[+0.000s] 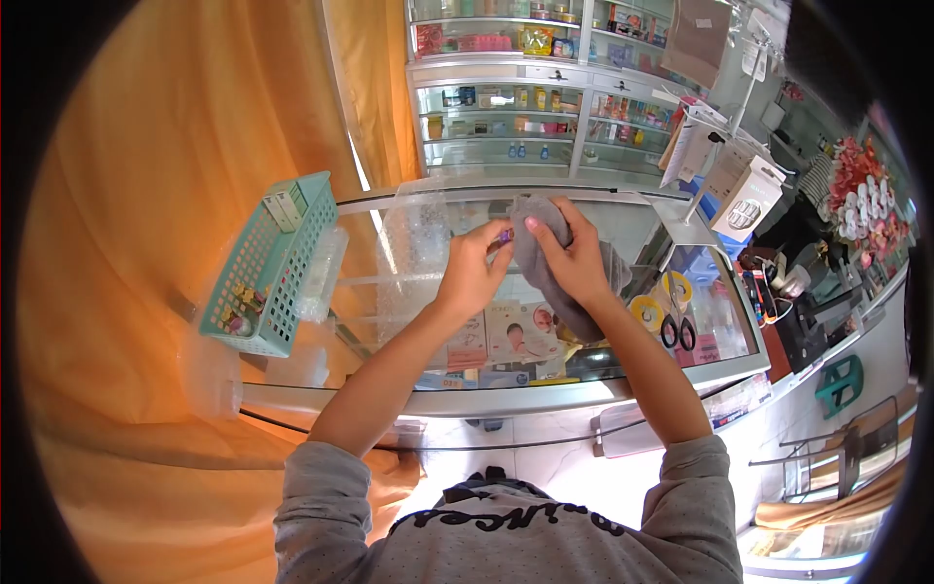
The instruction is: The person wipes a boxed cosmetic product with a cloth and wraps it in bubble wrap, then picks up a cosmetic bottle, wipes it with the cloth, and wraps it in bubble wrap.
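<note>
My left hand (472,269) pinches a small purple and gold item (506,235), perhaps a little bottle, mostly hidden by my fingers. Right beside it, my right hand (580,255) is closed on a grey cloth (532,261), its thumb lying on top. The cloth is bunched up and one end hangs down past my wrist. Both hands are close together above a glass display counter (467,399). To the left on the counter stands a teal plastic basket (283,311) with small bottles (239,313) and a small white-and-green box (285,206) in it.
Bubble wrap (413,238) lies on the glass left of my hands. Black-handled scissors (678,331) and yellow tape rolls (646,312) are to the right. A display stand with a white box (753,200) rises at the right corner. Orange curtains (195,127) hang at left.
</note>
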{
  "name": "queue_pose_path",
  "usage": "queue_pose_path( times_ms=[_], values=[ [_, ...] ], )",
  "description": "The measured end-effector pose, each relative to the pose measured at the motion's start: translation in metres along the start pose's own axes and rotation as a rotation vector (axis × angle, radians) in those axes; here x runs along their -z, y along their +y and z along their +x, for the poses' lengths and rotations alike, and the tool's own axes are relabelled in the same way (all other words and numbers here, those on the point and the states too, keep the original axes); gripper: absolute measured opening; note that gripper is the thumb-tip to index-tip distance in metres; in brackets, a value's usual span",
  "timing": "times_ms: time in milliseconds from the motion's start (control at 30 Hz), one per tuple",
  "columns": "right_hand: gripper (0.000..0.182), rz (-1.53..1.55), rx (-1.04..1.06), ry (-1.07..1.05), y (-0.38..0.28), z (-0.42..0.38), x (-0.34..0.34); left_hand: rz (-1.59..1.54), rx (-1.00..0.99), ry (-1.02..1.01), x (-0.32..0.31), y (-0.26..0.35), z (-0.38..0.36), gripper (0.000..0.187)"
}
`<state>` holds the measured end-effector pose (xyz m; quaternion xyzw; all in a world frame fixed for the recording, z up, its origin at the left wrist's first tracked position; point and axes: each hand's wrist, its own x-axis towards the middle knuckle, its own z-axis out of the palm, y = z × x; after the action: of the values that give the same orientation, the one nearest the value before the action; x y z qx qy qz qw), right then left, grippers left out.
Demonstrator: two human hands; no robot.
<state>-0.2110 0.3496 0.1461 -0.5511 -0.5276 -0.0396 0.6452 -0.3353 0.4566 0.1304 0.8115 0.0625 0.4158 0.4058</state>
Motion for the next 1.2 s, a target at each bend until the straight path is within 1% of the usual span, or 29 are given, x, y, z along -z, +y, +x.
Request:
queue_pose_path(
  times_ms=[67, 100, 167, 233, 300, 333, 367, 400, 433, 467, 500, 533, 567, 633, 667, 700, 733, 767, 833, 867, 933, 967, 1000, 1033, 1067, 1133, 1167, 1200],
  values=[
    [0.023, 0.04, -0.128, -0.027, 0.009, 0.003, 0.006, 0.122, -0.104, -0.083, 0.004, 0.003, 0.0, 0.023],
    [0.023, 0.043, -0.129, -0.028, 0.012, 0.006, 0.009, 0.124, -0.102, -0.083, 0.003, 0.007, 0.0, 0.023],
    [0.024, 0.169, -0.214, 0.04, 0.016, 0.01, 0.014, 0.016, -0.051, -0.038, -0.003, 0.013, 0.003, 0.023],
    [0.026, 0.209, -0.228, 0.054, 0.008, 0.007, 0.013, 0.047, -0.024, -0.046, -0.001, 0.006, 0.003, 0.023],
    [0.027, -0.096, 0.105, -0.066, 0.007, 0.001, 0.005, 0.081, 0.003, -0.048, 0.001, 0.004, 0.003, 0.023],
    [0.026, -0.057, 0.047, -0.114, 0.001, -0.001, -0.001, 0.055, 0.043, -0.054, 0.002, 0.006, 0.001, 0.023],
    [0.026, -0.055, 0.046, -0.113, 0.002, -0.001, -0.001, 0.03, 0.086, -0.065, 0.003, 0.006, -0.001, 0.022],
    [0.026, -0.037, -0.011, -0.044, 0.003, -0.001, 0.0, 0.031, 0.088, -0.069, 0.002, 0.003, -0.001, 0.022],
    [0.026, -0.022, -0.065, 0.027, 0.005, 0.002, 0.002, -0.148, 0.183, -0.079, 0.0, -0.003, 0.003, 0.021],
    [0.026, -0.025, -0.066, 0.033, 0.008, 0.005, 0.007, -0.326, 0.278, -0.091, -0.002, -0.007, 0.006, 0.021],
    [0.025, 0.026, -0.087, 0.075, 0.01, 0.008, 0.012, -0.327, 0.278, -0.099, -0.001, -0.001, 0.007, 0.021],
    [0.024, 0.076, -0.106, 0.115, 0.011, 0.009, 0.015, -0.445, 0.365, -0.071, 0.0, 0.005, 0.009, 0.022],
    [0.024, 0.072, -0.106, 0.115, 0.01, 0.008, 0.016, -0.564, 0.451, -0.037, 0.0, 0.01, 0.01, 0.023],
    [0.025, 0.17, -0.145, 0.06, 0.0, 0.004, 0.01, -0.612, 0.471, -0.017, -0.004, -0.001, 0.007, 0.024],
    [0.025, 0.172, -0.14, 0.054, 0.002, 0.002, 0.004, -0.658, 0.49, 0.0, -0.004, -0.006, 0.007, 0.025],
    [0.027, 0.003, 0.076, -0.03, 0.005, -0.002, -0.004, -0.658, 0.485, 0.007, -0.003, -0.006, 0.006, 0.025],
    [0.029, -0.166, 0.291, -0.11, 0.008, -0.004, -0.008, -0.669, 0.531, 0.025, -0.002, -0.006, 0.005, 0.026],
    [0.029, -0.165, 0.29, -0.111, 0.01, -0.004, -0.006, -0.681, 0.582, 0.04, -0.002, -0.006, 0.003, 0.026],
    [0.036, -0.136, 0.042, -0.224, 0.011, -0.003, 0.002, -0.731, 0.591, 0.06, 0.0, -0.004, 0.005, 0.026],
    [0.036, -0.135, 0.043, -0.223, 0.01, -0.003, 0.003, -0.782, 0.603, 0.08, 0.001, -0.003, 0.006, 0.027],
    [0.036, -0.186, -0.005, -0.121, 0.002, -0.004, 0.006, -0.825, 0.575, 0.109, 0.005, -0.003, 0.011, 0.027],
    [0.036, -0.188, -0.008, -0.116, 0.0, -0.004, 0.006, -0.871, 0.547, 0.141, 0.006, -0.003, 0.013, 0.028],
    [0.037, -0.121, -0.027, -0.097, -0.001, -0.004, 0.003, -0.871, 0.548, 0.138, 0.006, -0.001, 0.013, 0.028],
    [0.038, -0.054, -0.044, -0.08, -0.002, -0.004, -0.002, -0.839, 0.581, 0.148, 0.006, 0.001, 0.013, 0.025],
    [0.038, -0.053, -0.048, -0.083, -0.003, -0.006, -0.008, -0.806, 0.615, 0.159, 0.006, 0.002, 0.011, 0.022],
    [0.039, -0.038, 0.151, -0.175, -0.005, -0.009, -0.017, -0.803, 0.601, 0.132, 0.003, 0.001, 0.007, 0.022],
    [0.039, -0.04, 0.15, -0.176, -0.005, -0.009, -0.017, -0.798, 0.585, 0.104, 0.0, 0.001, 0.006, 0.023],
    [0.04, -0.022, 0.098, -0.181, -0.004, -0.009, -0.017, -0.799, 0.585, 0.104, -0.002, 0.002, 0.005, 0.023]
  ],
)
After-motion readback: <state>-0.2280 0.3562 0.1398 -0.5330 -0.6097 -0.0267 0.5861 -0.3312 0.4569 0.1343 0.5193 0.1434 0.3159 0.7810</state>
